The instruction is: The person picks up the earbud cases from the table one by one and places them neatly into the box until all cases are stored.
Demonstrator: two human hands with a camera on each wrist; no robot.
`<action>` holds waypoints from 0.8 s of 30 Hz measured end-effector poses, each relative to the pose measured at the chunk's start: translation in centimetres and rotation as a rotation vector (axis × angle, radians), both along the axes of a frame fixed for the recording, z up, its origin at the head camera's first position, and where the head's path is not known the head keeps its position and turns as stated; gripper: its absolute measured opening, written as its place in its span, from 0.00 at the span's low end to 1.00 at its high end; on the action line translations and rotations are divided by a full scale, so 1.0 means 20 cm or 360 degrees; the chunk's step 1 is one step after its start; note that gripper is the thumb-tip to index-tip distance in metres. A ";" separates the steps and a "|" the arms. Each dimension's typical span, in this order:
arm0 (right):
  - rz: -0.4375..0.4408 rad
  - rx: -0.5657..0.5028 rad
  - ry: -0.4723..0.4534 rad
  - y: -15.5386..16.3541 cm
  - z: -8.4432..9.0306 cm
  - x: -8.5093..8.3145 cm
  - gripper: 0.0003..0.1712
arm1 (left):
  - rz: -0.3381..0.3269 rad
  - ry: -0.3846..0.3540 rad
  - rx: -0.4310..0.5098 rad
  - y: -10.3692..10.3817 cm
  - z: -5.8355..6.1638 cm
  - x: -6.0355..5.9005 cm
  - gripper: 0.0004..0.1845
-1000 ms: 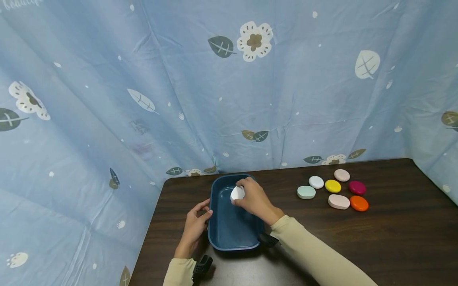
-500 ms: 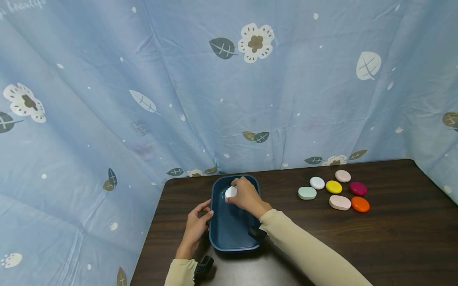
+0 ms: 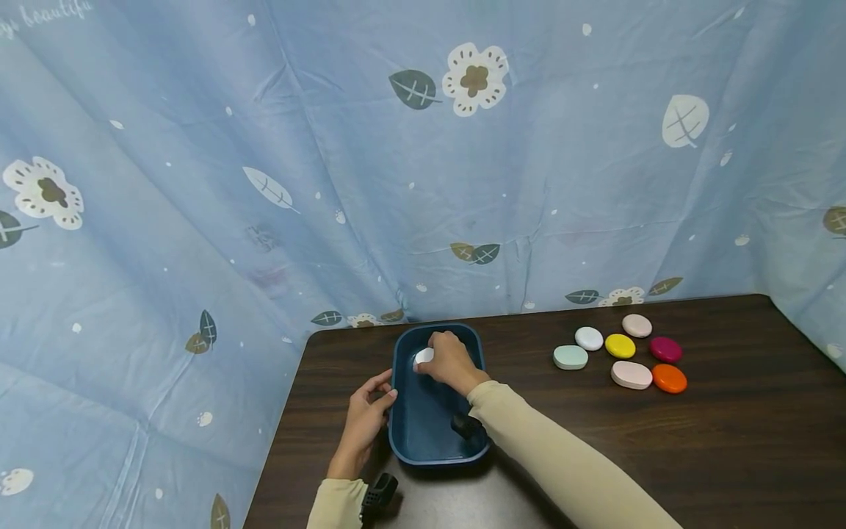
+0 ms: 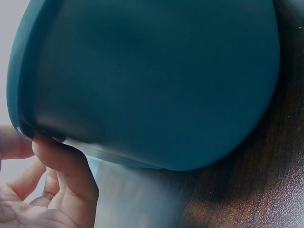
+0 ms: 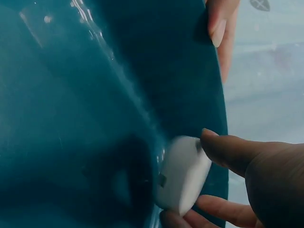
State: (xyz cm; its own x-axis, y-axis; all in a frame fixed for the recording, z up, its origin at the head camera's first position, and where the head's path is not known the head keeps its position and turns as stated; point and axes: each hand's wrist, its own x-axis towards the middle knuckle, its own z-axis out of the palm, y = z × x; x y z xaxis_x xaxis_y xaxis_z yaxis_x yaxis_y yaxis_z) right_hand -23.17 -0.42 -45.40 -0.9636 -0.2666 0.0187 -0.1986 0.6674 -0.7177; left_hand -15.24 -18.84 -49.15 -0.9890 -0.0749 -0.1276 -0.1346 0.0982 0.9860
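- My right hand [image 3: 451, 361] is inside the blue tub [image 3: 405, 433], at its far end. The thumb and fingers [image 5: 237, 153] are curled round a white stone [image 3: 423, 357] and pinch it.
- In the right wrist view the white stone [image 5: 183, 173] lies against the tub's inner wall [image 5: 71, 118], low in the basin. I cannot tell whether it rests on the floor of the tub.
- Apart from that stone and my hand, I see nothing else in the tub.
- My left hand [image 3: 366, 419] is at the tub's left rim. The thumb and forefinger [image 4: 66, 166] grip the edge from outside; the other fingers are loosely curled below it.
- The tub stands on a dark wooden table [image 3: 727, 441], near its left edge.
- Seven more stones lie on the table, well apart from the tub, to its right: a pale green stone [image 3: 570, 357], a second white stone [image 3: 589, 338], a yellow stone [image 3: 620, 345], a pale pink stone [image 3: 637, 325], a magenta stone [image 3: 665, 349], a long pink stone [image 3: 630, 375] and an orange stone [image 3: 670, 378].
- These seven lie close together in a loose cluster, none in a container.
- A blue cloth [image 3: 330, 147] printed with flowers and leaves hangs behind the table.
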 end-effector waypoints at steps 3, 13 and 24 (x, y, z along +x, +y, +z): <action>-0.0019 -0.0006 -0.0005 0.00 -0.01 -0.01 0.29 | 0.0003 0.0004 0.0002 0.00 0.00 0.00 0.24; -0.0034 -0.0079 0.0009 0.08 0.01 0.01 0.26 | 0.0000 0.0012 0.0011 0.00 0.00 0.00 0.24; -0.0149 -0.0224 0.0111 0.36 0.07 0.09 0.24 | 0.0010 0.0002 0.0003 0.00 -0.01 0.00 0.25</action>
State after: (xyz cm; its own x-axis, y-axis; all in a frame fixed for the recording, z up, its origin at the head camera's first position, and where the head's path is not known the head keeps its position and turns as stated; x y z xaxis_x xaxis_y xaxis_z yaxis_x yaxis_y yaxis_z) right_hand -21.38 6.77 -43.91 -0.9792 -0.1660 0.1170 -0.1929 0.5794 -0.7919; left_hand -15.23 -18.89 -49.37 -0.9887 -0.0808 -0.1265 -0.1340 0.0953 0.9864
